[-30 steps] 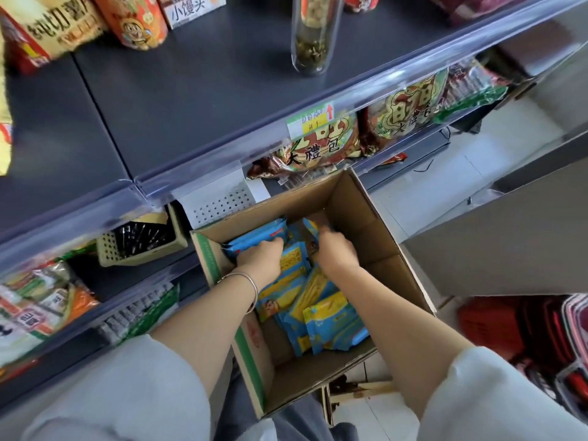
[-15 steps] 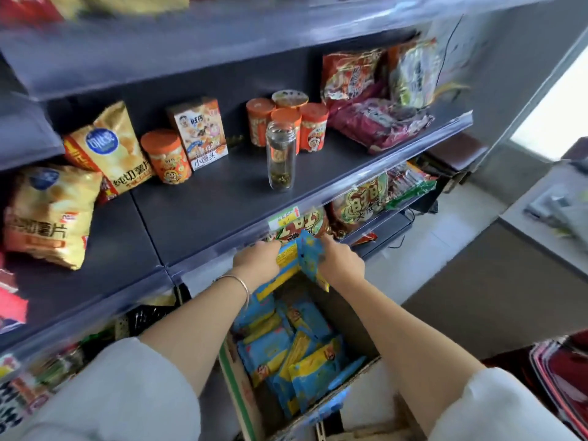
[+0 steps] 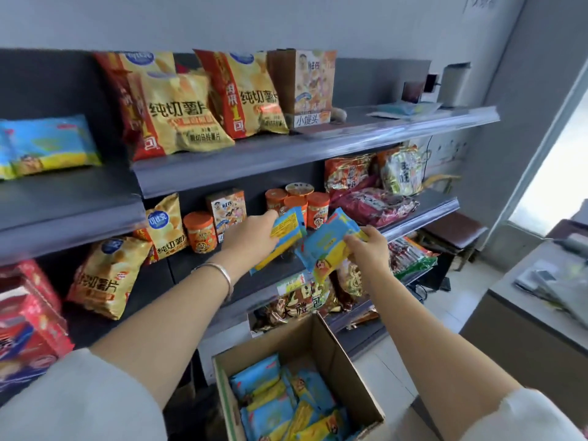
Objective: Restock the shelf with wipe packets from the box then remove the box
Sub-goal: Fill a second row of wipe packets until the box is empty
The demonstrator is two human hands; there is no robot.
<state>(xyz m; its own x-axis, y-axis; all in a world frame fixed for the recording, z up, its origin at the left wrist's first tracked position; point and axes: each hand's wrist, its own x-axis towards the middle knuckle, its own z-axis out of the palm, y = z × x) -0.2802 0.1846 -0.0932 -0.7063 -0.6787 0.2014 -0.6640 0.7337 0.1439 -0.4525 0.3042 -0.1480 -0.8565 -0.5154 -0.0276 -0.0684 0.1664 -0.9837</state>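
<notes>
My left hand (image 3: pixel 251 236) grips a blue and yellow wipe packet (image 3: pixel 280 238) in front of the middle shelf (image 3: pixel 423 214). Beside it, my right hand (image 3: pixel 369 249) holds a second wipe packet (image 3: pixel 327 246) by its right end. Both packets hang in the air above the open cardboard box (image 3: pixel 346 370), which stands at the foot of the shelving with several more wipe packets (image 3: pixel 280 405) lying in it. Two wipe packets (image 3: pixel 47 146) lie on the upper shelf at the far left.
Yellow crisp bags (image 3: pixel 178 113), orange tubs (image 3: pixel 200 232) and snack packs fill the dark shelves. A red carton (image 3: pixel 28 316) sits at the lower left. A grey counter (image 3: pixel 541 300) stands to the right, with a dark stool (image 3: pixel 455 230) and tiled floor between it and the shelves.
Both hands rose out of the box, each with a wipe packet, up to the level of the middle shelf. My view tilted up from the box to the shelves.
</notes>
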